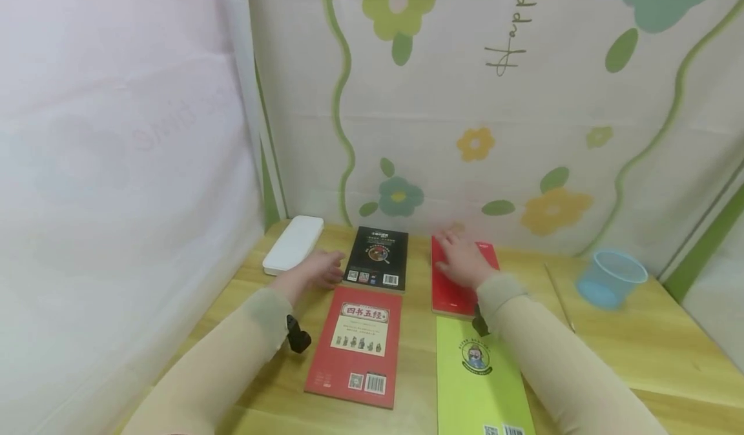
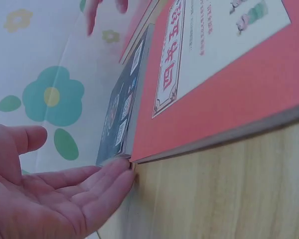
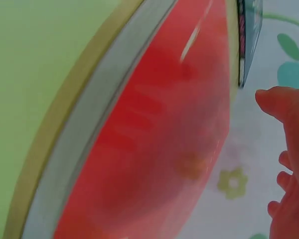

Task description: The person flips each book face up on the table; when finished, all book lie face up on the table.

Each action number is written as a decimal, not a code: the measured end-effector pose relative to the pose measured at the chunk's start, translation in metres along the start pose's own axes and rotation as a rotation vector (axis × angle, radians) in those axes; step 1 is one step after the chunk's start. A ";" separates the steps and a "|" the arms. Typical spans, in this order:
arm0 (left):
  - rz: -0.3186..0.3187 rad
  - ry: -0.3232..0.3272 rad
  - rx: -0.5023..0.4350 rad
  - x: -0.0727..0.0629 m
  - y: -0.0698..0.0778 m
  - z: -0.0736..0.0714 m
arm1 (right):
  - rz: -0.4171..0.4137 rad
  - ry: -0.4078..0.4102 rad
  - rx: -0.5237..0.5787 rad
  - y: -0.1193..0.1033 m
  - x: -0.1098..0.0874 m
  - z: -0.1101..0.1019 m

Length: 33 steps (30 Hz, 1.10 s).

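Observation:
My left hand (image 1: 316, 269) is at the lower left corner of a black book (image 1: 376, 257). In the left wrist view its fingers (image 2: 84, 191) are extended, fingertips right at that book's edge, with the thumb apart. Just below the black book lies a red-covered book (image 1: 358, 344) with a pale label and small cartoon figures. My right hand (image 1: 462, 257) is over a bright red book (image 1: 447, 286), fingers spread and gripping nothing. In the right wrist view the thumb (image 3: 276, 102) and fingers are off to the side of the glossy cover. A yellow-green book (image 1: 479, 383) lies below the bright red one.
A white flat case (image 1: 293, 244) lies at the back left of the wooden table (image 1: 418, 370). To the right are a thin stick (image 1: 559, 296) and a translucent blue cup (image 1: 610, 280). Flower-printed curtains (image 1: 465, 99) stand close behind and at the sides.

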<state>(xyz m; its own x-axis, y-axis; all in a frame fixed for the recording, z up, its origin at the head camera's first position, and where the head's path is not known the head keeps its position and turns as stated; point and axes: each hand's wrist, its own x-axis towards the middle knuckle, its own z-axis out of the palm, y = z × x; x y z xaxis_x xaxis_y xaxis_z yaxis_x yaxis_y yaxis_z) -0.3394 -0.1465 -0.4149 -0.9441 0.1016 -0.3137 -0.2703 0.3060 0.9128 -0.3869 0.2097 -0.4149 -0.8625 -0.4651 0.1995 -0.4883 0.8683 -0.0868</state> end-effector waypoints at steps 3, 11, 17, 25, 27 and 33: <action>0.007 0.005 0.019 0.000 -0.003 -0.001 | 0.003 -0.007 0.059 -0.009 0.010 0.007; -0.014 0.002 0.035 -0.006 -0.001 0.001 | 0.109 -0.089 0.266 -0.025 0.035 0.021; -0.017 0.028 0.041 -0.009 0.000 0.001 | 0.133 -0.123 0.285 -0.033 0.052 0.025; -0.040 0.093 0.108 -0.008 0.000 0.006 | 0.135 -0.124 0.300 -0.035 0.065 0.033; -0.053 0.110 0.127 -0.007 0.002 0.007 | 0.137 -0.119 0.309 -0.035 0.068 0.035; -0.071 0.109 0.171 -0.005 0.002 0.012 | 0.152 -0.125 0.326 -0.037 0.075 0.041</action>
<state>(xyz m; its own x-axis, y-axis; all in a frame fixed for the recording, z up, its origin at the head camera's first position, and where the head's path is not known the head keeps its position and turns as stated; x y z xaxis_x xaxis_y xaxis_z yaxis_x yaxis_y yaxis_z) -0.3329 -0.1347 -0.4144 -0.9411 -0.0261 -0.3371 -0.3099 0.4657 0.8289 -0.4392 0.1355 -0.4368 -0.9279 -0.3705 0.0415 -0.3531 0.8378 -0.4164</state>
